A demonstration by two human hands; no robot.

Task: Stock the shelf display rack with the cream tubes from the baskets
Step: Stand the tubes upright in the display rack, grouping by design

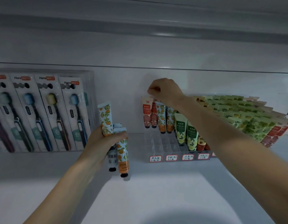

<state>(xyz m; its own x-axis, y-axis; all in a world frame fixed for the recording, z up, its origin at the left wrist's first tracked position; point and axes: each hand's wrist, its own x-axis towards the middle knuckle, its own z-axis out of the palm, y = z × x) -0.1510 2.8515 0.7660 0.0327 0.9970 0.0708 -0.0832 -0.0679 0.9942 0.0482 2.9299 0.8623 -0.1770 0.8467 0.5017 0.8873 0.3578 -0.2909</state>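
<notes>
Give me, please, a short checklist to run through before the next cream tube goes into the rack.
1. Supply: the left hand holds several orange-print tubes: ok.
2. Orientation: the held tubes whose caps show point cap down, like the racked tubes: ok.
3. Free cells: the clear rack has empty front cells in its left columns: ok.
4. Right hand free: its fingers are curled above the back row; whether they pinch a tube: cannot tell.
5. Correct column: the handwritten labels on the rack's front are unreadable: cannot tell.
</notes>
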